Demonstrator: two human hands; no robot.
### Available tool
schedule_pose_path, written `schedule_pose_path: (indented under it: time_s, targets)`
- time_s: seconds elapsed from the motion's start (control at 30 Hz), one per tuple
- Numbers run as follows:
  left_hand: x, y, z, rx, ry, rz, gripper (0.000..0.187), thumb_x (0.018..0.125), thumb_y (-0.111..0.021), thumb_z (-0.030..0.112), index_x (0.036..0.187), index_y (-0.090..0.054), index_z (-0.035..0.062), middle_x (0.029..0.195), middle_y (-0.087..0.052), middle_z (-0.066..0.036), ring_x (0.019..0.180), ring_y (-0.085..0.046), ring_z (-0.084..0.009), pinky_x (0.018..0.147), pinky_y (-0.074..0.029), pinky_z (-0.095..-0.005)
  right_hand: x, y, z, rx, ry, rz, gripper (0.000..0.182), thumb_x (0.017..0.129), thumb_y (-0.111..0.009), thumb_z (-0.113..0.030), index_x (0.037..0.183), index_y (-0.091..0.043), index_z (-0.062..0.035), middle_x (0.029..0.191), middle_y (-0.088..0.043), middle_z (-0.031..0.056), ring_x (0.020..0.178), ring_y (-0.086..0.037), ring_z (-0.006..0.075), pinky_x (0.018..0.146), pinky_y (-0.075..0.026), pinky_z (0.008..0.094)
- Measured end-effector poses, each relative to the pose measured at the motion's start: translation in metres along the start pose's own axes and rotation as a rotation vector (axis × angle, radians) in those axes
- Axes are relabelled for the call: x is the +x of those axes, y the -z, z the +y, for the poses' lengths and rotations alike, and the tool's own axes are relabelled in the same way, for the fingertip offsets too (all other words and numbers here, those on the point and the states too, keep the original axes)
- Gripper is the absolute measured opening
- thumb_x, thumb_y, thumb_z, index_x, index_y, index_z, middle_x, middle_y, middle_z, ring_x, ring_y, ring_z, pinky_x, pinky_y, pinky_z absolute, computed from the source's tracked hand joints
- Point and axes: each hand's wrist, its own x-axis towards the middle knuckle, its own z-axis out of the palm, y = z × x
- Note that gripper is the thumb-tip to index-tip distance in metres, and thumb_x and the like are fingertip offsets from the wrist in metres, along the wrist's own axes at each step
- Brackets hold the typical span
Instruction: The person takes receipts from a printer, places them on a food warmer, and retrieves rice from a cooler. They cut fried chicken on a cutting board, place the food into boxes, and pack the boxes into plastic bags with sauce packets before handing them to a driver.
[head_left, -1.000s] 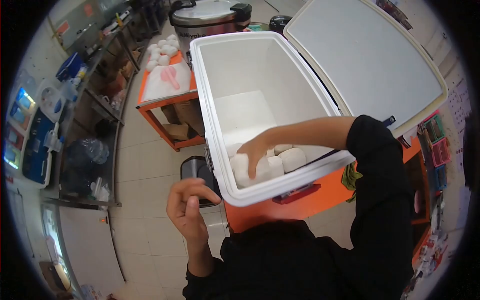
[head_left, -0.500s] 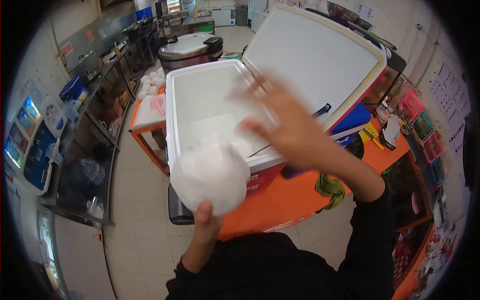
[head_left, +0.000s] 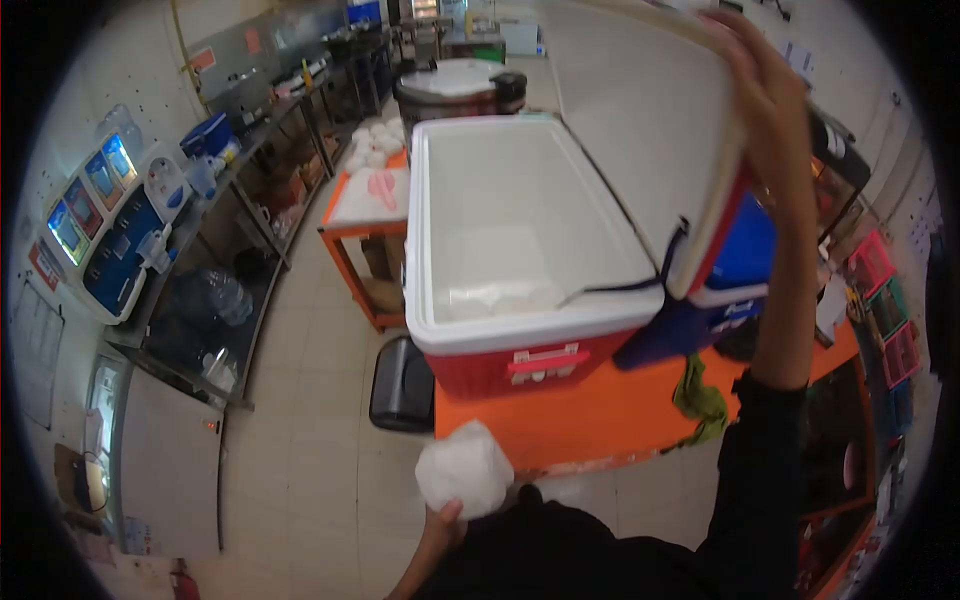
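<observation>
My left hand (head_left: 445, 522) grips a white, rounded bundle (head_left: 466, 466) low in front of my body, with the thumb pressed on its near side. The kind of white material is not clear. At the upper right, my right hand (head_left: 775, 110) has its fingers over the top edge of the cooler lid (head_left: 650, 140), which is tilted up on the right side of the box. Below it stands the red cooler box (head_left: 530, 335) with a white rim, open at the top. White, rounded shapes (head_left: 490, 298) lie at its near inner end. A dark strap hangs over the right rim.
The cooler stands on an orange table (head_left: 570, 440) beside a blue cooler (head_left: 690, 315) and a green cloth (head_left: 700, 400). Behind are a large rice cooker (head_left: 460, 88) and several white bundles (head_left: 376, 145). A black bin (head_left: 402, 385) sits on the floor. Steel shelving lines the left wall.
My right hand has gone from above the cooler's opening to the lid's edge, and the lid stands more upright. My left hand has lowered the white bundle toward my body.
</observation>
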Motion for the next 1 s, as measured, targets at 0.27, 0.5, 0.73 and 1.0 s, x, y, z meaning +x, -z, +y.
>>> schedule_pose_path:
  time_s: [0.27, 0.5, 0.73, 1.0]
  targets:
    - [0.019, -0.059, -0.029, 0.108, -0.185, 0.076, 0.081, 0.071, -0.066, 0.015, 0.135, -0.018, 0.0041, 0.128, -0.036, -0.013, 0.12, -0.038, -0.0262, 0.101, -0.031, -0.0399, -0.122, -0.163, -0.091, -0.12, 0.559, -0.399, 0.021, 0.073, -0.061, -0.023, 0.091, -0.059, -0.0124, 0.098, -0.051, 0.0127, 0.077, -0.059, 0.0281, 0.054, -0.051, 0.0415]
    - [0.038, -0.186, -0.123, 0.567, -0.444, -0.102, 0.099, 0.064, -0.075, 0.022, 0.136, -0.008, 0.0058, 0.132, -0.025, -0.016, 0.12, -0.035, -0.0293, 0.1, -0.031, -0.0417, -0.262, 0.088, 0.013, 0.251, -0.24, -0.652, 0.058, 0.081, -0.058, -0.036, 0.128, -0.039, -0.0073, 0.123, -0.037, 0.0238, 0.109, -0.046, 0.0388, 0.086, -0.043, 0.043]
    - [0.029, -0.395, -0.411, 0.039, -0.367, -0.692, 0.091, 0.076, -0.063, 0.038, 0.135, -0.003, 0.0056, 0.133, -0.02, -0.019, 0.121, -0.032, -0.0318, 0.098, -0.03, -0.0465, -0.417, 0.331, 0.128, 0.166, -0.811, -0.086, 0.079, 0.069, -0.073, -0.036, 0.13, -0.033, -0.0056, 0.124, -0.035, 0.0208, 0.117, -0.038, 0.0361, 0.097, -0.033, 0.0436]
    - [0.068, -0.602, -0.554, 0.242, -0.067, -0.365, 0.058, 0.086, -0.046, 0.026, 0.135, -0.019, 0.0101, 0.131, -0.03, -0.016, 0.117, -0.038, -0.0296, 0.093, -0.036, -0.0453, -0.482, 0.485, 0.374, 0.367, -0.981, -0.033, 0.069, 0.063, -0.076, -0.028, 0.121, -0.043, -0.0069, 0.115, -0.043, 0.0169, 0.111, -0.043, 0.03, 0.093, -0.037, 0.0369]
